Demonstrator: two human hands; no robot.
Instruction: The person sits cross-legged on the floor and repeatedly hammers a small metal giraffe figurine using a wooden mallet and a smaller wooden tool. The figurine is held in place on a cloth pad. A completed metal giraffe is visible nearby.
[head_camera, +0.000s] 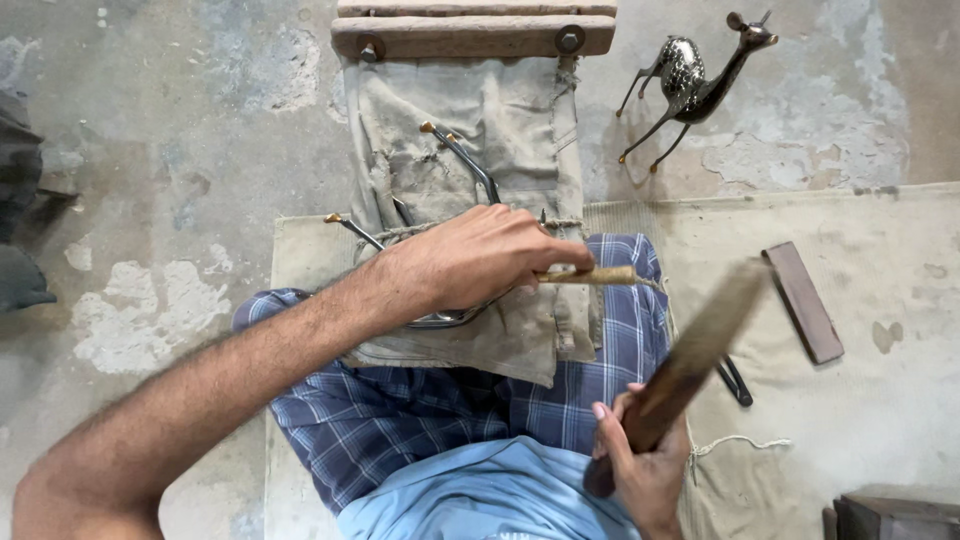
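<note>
Clearly, in the head view, we see our left hand closed around a thin tool with a pale wooden handle, pressing it down on a bent metal piece that lies on a dusty canvas cloth over our lap. Our right hand is shut firmly on a dark wooden mallet, which is raised and blurred, just beside the tool's end. The metal piece sits near the lower edge of the cloth, mostly hidden under the left hand; its thin legs with small brass-coloured tips stick up toward the wooden block at the top edge.

We judge that the main risk is a blow that misses the narrow handle and lands on the left fingers, because they are very close to it. The tool could also slip on the smooth metal and scratch it, and the soft cloth gives little support.

The cloth is coarse and stained, the mallet is rough and long, the metal is shiny and curved. On the grey cracked floor stands a small polished metal deer figure. On the pale mat, near its right edge, lies a flat brown rectangular bar, well apart from our hands. We wear a blue checked garment.
</note>
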